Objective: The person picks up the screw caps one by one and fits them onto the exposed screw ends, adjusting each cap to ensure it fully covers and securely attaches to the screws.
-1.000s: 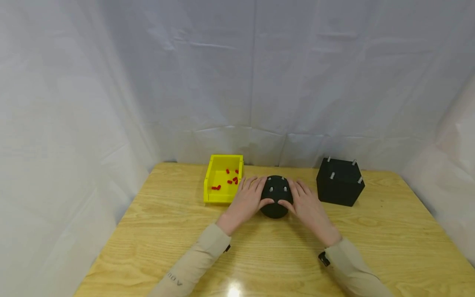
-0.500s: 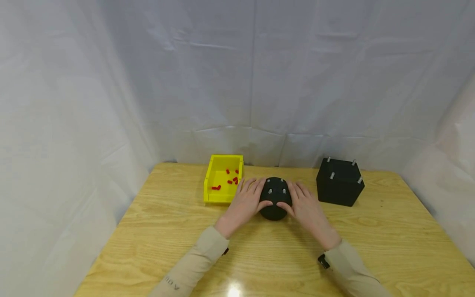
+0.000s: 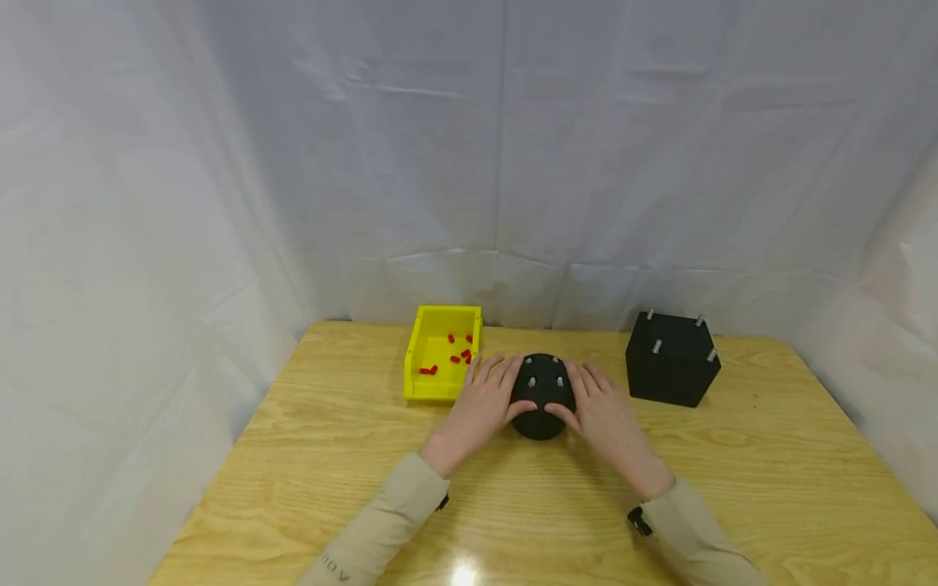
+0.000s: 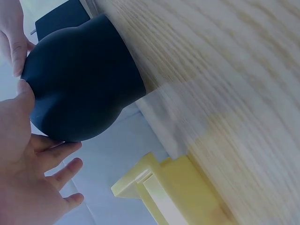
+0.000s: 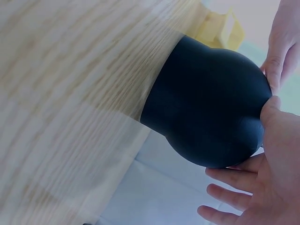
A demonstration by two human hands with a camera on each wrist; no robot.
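Note:
A black dome-shaped block (image 3: pixel 542 399) with small metal studs on top stands on the wooden table (image 3: pixel 733 472). My left hand (image 3: pixel 485 399) lies against its left side and my right hand (image 3: pixel 599 408) against its right side. Both have their fingers stretched along the dome and their thumbs on its near face. In the left wrist view the dome (image 4: pixel 79 84) bulges above a narrower base, with my left hand (image 4: pixel 28 187) spread beside it. The right wrist view shows the dome (image 5: pixel 211 103) and my right hand (image 5: pixel 272 187) the same way.
A yellow bin (image 3: pixel 440 352) holding several small red pieces stands just left of my left hand. A black cube (image 3: pixel 670 360) with metal studs on top stands at the back right. White cloth walls close in the table on three sides.
Both hands and the dome between them have slid a little toward me and slightly left. The bin and the cube have not moved.

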